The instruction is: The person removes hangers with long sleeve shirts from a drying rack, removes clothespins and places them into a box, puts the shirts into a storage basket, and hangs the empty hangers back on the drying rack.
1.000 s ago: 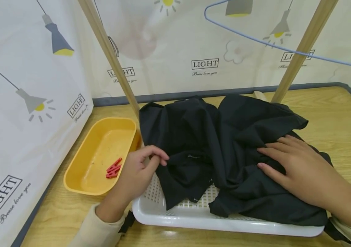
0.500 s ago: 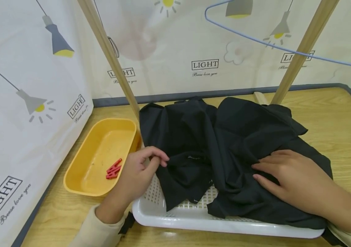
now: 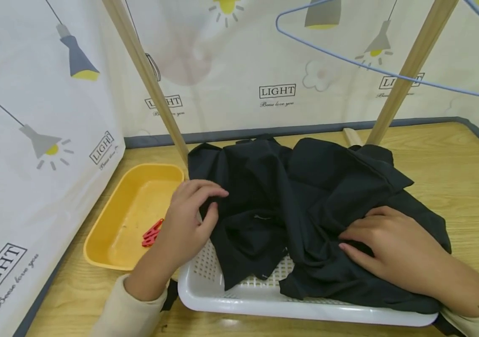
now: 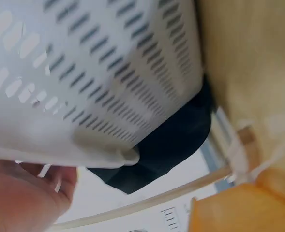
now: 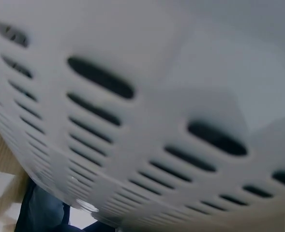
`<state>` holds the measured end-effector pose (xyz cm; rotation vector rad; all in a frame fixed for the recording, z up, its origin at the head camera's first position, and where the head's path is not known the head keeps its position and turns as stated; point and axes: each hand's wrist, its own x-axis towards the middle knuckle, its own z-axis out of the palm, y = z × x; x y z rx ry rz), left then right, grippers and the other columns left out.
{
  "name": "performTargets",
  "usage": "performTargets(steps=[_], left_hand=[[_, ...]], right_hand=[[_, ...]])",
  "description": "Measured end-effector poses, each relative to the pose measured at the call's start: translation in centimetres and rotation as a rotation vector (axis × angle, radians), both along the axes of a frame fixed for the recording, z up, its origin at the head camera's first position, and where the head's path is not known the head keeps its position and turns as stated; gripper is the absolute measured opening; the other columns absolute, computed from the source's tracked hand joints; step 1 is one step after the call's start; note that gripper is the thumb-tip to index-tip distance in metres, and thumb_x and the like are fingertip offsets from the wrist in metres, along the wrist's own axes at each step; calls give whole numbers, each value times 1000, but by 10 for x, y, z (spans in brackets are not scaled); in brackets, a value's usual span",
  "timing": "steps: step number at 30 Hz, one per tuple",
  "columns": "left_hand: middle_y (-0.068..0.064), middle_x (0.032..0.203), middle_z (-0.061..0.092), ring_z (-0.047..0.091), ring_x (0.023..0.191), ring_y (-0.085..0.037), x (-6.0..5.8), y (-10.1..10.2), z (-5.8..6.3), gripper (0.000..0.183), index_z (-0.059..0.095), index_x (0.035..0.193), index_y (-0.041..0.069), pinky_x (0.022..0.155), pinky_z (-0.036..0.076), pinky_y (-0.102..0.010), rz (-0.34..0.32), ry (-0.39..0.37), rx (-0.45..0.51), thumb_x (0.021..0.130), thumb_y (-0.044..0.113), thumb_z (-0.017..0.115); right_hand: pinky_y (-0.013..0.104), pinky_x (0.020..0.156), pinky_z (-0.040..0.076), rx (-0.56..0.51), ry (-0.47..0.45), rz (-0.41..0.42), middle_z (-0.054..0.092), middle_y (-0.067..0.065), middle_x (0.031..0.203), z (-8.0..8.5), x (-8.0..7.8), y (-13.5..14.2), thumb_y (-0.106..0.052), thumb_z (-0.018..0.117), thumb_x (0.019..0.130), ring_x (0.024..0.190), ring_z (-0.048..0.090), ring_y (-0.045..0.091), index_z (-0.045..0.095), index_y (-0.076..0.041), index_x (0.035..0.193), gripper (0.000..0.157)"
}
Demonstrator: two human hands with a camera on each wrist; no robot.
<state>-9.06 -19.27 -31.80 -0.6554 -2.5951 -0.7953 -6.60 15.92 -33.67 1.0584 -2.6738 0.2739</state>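
Black cloth [image 3: 311,220] is lying rumpled over a white basket [image 3: 264,307], under the right hand [image 3: 384,243], whose grip is unclear, and beside the left hand [image 3: 191,220], curving loosely, thumb apart; light, even handling is probably best.

Room type cannot be determined; a screened-off work area is indicated by a flat, yellowish wood-grain tabletop [image 3: 471,196] bordered by off-white, lamp-printed sheeting [image 3: 222,112].

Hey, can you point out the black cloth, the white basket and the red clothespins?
Black cloth [image 3: 315,220]: head view, on the middle of its folds.
White basket [image 3: 264,306]: head view, on its near rim.
Red clothespins [image 3: 152,233]: head view, mid-cluster.
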Motion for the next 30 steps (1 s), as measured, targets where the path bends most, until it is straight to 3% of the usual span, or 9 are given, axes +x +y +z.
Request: performTargets(steps=[5, 10, 13, 17, 26, 30], left_hand=[[-5, 143, 35, 30, 132, -25, -16, 3, 1, 46, 48, 131, 25, 105, 28, -49, 135, -60, -236, 86, 23, 58], [-8, 153, 18, 17, 140, -32, -26, 5, -3, 65, 29, 142, 32, 108, 23, -56, 203, -175, -366, 86, 32, 60], [-7, 153, 20, 21, 140, -31, -29, 7, -4, 65, 26, 144, 33, 108, 25, -53, 197, -224, -364, 87, 28, 58], [-6, 151, 26, 27, 138, -28, -29, 6, -4, 57, 35, 140, 27, 108, 29, -47, 190, -232, -314, 88, 11, 52], [-4, 146, 37, 30, 137, -24, -25, 10, -7, 52, 47, 133, 21, 107, 31, -44, 218, -206, -243, 86, -1, 47], [-6, 138, 48, 38, 133, -21, -23, 11, -8, 50, 50, 130, 19, 105, 35, -42, 228, -134, -232, 85, -2, 47]], right_hand=[[36, 78, 46, 1, -21, -15, 63, -19, 77, -1, 0, 1, -36, 70, 76, 74, 59, 5, 68, -32, 82, 7], [35, 78, 45, -17, -8, -12, 63, -18, 78, -1, -1, 0, -36, 69, 77, 74, 59, 5, 68, -32, 83, 7], [35, 77, 45, -27, -3, -6, 63, -18, 77, 0, -1, 0, -35, 69, 77, 73, 59, 5, 68, -31, 82, 7], [34, 78, 45, -25, -13, -19, 64, -18, 78, 2, 0, -1, -35, 69, 77, 74, 59, 4, 69, -30, 82, 8], [36, 79, 45, -4, -41, -55, 65, -17, 80, 2, 3, 0, -35, 68, 78, 76, 59, 7, 69, -31, 84, 8], [36, 79, 46, -18, -30, -46, 64, -17, 80, 1, 1, -1, -35, 69, 78, 76, 59, 7, 68, -31, 84, 8]])
